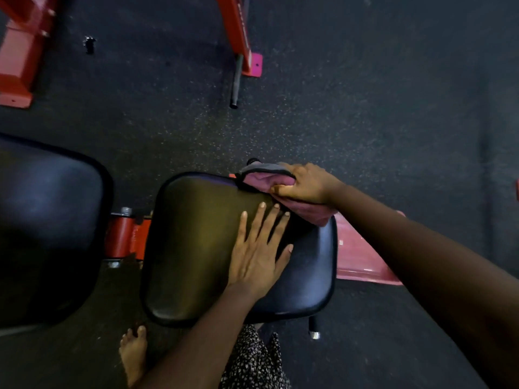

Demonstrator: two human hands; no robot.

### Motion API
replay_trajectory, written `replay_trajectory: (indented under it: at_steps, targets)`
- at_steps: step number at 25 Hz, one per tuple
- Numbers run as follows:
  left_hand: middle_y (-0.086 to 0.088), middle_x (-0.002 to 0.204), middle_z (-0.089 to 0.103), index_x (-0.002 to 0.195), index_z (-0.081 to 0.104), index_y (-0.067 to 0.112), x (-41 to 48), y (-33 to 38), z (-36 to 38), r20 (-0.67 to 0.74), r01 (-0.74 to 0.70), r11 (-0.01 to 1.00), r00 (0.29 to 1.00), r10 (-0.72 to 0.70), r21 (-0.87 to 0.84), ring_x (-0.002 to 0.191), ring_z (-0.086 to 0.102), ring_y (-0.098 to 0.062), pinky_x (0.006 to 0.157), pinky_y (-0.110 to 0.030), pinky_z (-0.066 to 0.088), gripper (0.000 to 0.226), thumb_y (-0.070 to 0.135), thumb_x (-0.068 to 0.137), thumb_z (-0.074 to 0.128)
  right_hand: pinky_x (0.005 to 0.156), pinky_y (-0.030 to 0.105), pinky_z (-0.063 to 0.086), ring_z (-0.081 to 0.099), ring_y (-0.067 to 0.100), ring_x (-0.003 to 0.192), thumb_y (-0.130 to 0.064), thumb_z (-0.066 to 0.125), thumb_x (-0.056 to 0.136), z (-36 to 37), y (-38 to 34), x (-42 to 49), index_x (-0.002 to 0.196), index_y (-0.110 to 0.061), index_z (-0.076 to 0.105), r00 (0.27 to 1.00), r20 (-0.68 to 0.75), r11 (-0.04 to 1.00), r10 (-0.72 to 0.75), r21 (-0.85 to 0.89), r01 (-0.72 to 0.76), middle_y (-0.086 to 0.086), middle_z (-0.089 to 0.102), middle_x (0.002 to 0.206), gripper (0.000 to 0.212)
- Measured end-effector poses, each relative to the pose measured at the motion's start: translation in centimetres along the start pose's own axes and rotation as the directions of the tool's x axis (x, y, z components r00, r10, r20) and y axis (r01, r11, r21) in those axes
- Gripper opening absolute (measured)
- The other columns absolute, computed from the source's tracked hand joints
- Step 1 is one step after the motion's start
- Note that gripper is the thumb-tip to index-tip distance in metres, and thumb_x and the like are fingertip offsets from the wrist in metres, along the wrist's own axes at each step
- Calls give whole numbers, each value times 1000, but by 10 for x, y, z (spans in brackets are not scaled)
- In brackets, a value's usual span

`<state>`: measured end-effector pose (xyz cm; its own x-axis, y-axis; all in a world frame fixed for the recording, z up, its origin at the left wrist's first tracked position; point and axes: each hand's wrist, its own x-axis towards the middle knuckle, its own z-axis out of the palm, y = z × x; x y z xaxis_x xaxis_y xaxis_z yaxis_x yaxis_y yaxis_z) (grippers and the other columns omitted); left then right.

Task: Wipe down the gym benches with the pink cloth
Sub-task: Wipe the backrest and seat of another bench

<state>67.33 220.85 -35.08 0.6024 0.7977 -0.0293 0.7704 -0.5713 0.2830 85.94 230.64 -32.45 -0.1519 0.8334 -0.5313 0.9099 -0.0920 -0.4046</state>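
Hands apart: right hand (306, 183) grips pink cloth (262, 179) at bench seat (193, 248) edge, left hand (257, 256) flat; second pad (50, 220) alongside.

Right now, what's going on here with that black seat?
A person is wiping a gym bench's black seat pad. Their right grip, a bare hand, holds the pink cloth bunched at its far right corner. The left grip rests flat on the pad, fingers spread. A second black pad sits to the left.
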Motion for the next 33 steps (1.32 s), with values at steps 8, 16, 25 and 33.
replay_trajectory:
  at_steps: [8, 16, 25, 33]
  targets:
    - [-7, 151, 31, 145, 27, 20, -2, 0, 1, 88, -6, 997, 996, -2, 83, 141, 18, -26, 114, -49, 10, 61, 43, 89, 32, 92, 35, 42, 55, 31, 116, -42, 60, 85, 33, 50, -88, 134, -24, 46, 928, -209, 889, 308, 411, -202, 10, 59, 128, 54]
    - [-2, 159, 3, 149, 13, 21, 9, 19, -55, 486, 107, 994, 870, -80, -28, 146, -4, -24, 117, -47, 0, 65, 47, 94, 38, 96, 33, 42, 54, 30, 118, -30, 64, 84, 84, 1, -197, 135, -21, 46, 692, -114, 455, 713, 826, -332, 11, 59, 128, 55]
    - [-16, 143, 40, 136, 42, 5, -133, -3, -148, 613, 358, 849, 788, -51, -389, 135, 36, -24, 111, -26, 22, 47, 20, 93, 54, 88, 36, 45, 57, 34, 110, -44, 63, 80, 112, -108, -354, 129, -28, 50, 672, -91, 499, 735, 744, -445, 13, 62, 122, 53]
    - [-9, 138, 46, 134, 47, 9, -206, 14, -187, 606, 171, 861, 774, 183, -478, 129, 42, -21, 107, -24, 27, 42, 18, 93, 54, 85, 32, 42, 58, 25, 106, -48, 60, 81, 164, -181, -485, 119, -31, 54, 683, -113, 552, 721, 690, -469, 4, 62, 116, 42]
